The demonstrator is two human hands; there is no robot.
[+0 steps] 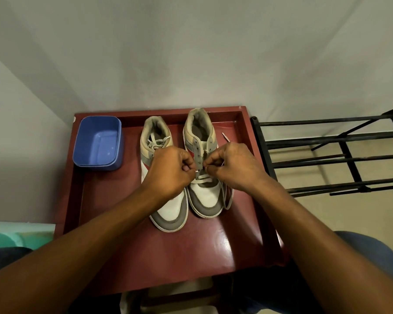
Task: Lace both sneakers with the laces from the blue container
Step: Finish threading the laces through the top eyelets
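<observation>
Two grey, white and red sneakers stand side by side on a dark red table (pixel 173 252), toes toward me. The left sneaker (pixel 166 214) has a white lace tied near its collar. The right sneaker (pixel 205 196) has a white lace (pixel 227 200) crossing its lowest eyelets; the lace hangs in a loop down its right side and its tip lies on the table beyond my right hand. My left hand (pixel 171 169) pinches a lace end at the grey eyelet strip. My right hand (pixel 233 165) pinches the lace across from it. The blue container (pixel 98 143) looks empty.
The table has a raised rim at its back and sides and stands against a grey wall. A black metal rack (pixel 331 152) stands close on the right. A green object (pixel 18 234) shows at the lower left. My knees are under the table's near edge.
</observation>
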